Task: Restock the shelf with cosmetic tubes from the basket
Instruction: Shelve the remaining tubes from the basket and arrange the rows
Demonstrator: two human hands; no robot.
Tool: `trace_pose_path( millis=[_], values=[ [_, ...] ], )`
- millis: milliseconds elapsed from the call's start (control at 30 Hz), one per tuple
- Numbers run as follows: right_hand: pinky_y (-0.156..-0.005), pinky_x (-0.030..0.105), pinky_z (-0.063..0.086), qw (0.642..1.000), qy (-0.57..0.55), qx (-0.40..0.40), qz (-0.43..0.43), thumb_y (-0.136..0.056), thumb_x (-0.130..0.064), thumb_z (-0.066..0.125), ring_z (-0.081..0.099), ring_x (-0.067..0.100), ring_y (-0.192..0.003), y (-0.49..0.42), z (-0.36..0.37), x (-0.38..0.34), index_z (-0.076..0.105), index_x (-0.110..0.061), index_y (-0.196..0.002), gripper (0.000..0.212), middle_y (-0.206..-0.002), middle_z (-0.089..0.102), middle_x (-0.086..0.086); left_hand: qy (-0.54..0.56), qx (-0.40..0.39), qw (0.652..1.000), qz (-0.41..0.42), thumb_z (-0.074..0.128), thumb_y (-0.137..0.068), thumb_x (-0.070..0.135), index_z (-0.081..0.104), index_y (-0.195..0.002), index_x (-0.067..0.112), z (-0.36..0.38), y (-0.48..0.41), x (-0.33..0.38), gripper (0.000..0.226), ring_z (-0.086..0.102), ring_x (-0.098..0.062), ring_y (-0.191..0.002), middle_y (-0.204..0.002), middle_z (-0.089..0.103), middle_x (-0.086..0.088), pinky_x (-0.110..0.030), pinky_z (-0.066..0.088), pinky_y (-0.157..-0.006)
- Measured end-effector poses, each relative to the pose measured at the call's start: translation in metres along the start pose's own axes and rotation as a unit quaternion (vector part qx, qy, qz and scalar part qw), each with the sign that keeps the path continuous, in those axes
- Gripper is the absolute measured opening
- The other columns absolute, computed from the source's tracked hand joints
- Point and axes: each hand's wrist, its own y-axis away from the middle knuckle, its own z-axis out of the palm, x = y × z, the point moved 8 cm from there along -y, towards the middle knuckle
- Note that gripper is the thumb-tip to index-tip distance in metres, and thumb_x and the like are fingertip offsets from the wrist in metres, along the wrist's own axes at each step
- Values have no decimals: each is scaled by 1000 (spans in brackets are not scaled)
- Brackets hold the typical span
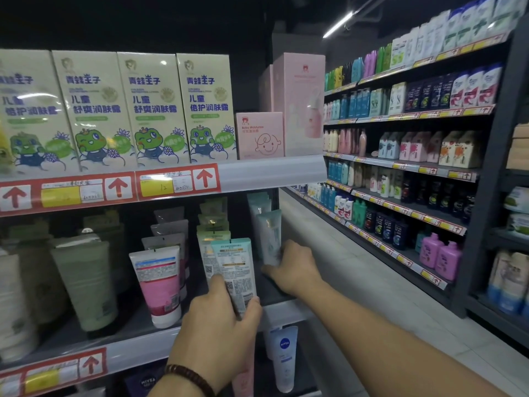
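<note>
A person's left hand (217,330), a beaded bracelet (189,376) at the wrist, grips the lower end of a teal-topped cosmetic tube (233,267). It holds the tube upright over the front lip of the middle shelf (128,349), printed back to the camera. Just right of it and deeper in, the right hand (294,265) curls its fingers round the base of a pale aqua tube (270,239) at the shelf's right-hand end, where the unit stops at the open aisle floor (372,282). A strip of bare dark shelf shows between the two hands. Left of the left hand, a pink-and-white tube (160,285) and a sage-green tube (86,282) stand cap-down with gaps between them. Above both hands the upper price rail (177,181) overhangs, carrying frog-print lotion boxes (148,110). Below the right hand sits a Nivea tube (283,356).
</note>
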Motion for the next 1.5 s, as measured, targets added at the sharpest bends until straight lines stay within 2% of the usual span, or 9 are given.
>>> trace_pose_path(
  millis=[567,733,833,900,1000,1167,1267,1400,1500],
  values=[
    [-74,30,47,1000,0,-5,12,-84,-51,91,72,32,-112,9,-5,-4,55,-14,-119,62,-122,70,9,5,-11,1000,-5,45,-76,81,47,-112,40,-1,1,6,54,75,-14,-96,-106,75,14,-42,66,-86],
    [-71,35,45,973,-80,165,-139,-97,-48,69,64,15,-87,44,-52,-25,56,-26,-107,27,-96,65,-7,-14,-21,1000,-6,44,-82,75,46,-107,39,-6,4,19,44,73,-16,-85,-94,74,11,-44,66,-81],
    [-74,36,56,953,-229,11,-200,-103,-41,63,68,11,-83,57,-43,-37,77,-27,-107,20,-93,76,-5,-35,-25,999,4,43,-81,71,48,-105,36,-10,3,36,43,72,-21,-84,-91,73,6,-45,64,-81],
    [-68,27,51,927,-315,-103,-173,-113,-33,53,65,11,-80,66,-34,-41,82,-18,-111,33,-94,78,-3,-27,-42,999,6,42,-80,71,51,-108,39,-8,-1,43,43,72,-22,-88,-95,73,7,-45,64,-84],
    [-64,28,51,900,-388,-182,-80,-121,-34,40,67,8,-72,77,-33,-43,80,-11,-114,47,-86,78,-2,-3,-83,997,11,40,-85,72,52,-114,45,2,-10,49,41,72,-20,-93,-100,74,9,-45,63,-90],
    [-54,20,44,904,-374,-195,-66,-120,-43,41,44,6,-56,73,-35,-33,73,-6,-120,49,-75,53,2,-7,-146,989,20,35,-88,71,49,-128,33,19,-27,55,56,72,-24,-103,-116,74,1,-48,61,-97],
    [-50,19,35,896,-376,-217,-96,-119,-39,45,34,9,-57,72,-34,-34,76,-19,-115,37,-72,40,-1,-2,-169,986,14,39,-97,63,39,-127,25,27,-33,58,48,71,-25,-96,-110,72,-4,-45,60,-88],
    [-48,22,35,897,-385,-177,-127,-115,-26,59,43,10,-58,64,-43,-34,73,-23,-108,15,-76,51,-4,47,-125,991,30,52,-106,45,34,-118,30,28,-39,57,26,70,-26,-83,-102,71,-5,-39,48,-64],
    [-46,25,37,895,-401,-145,-133,-113,-14,63,50,15,-58,54,-45,-26,68,-15,-112,5,-82,64,-5,48,-75,993,79,54,-106,34,42,-125,29,28,-43,57,23,70,-23,-97,-114,66,-2,-45,60,-78]
  ],
)
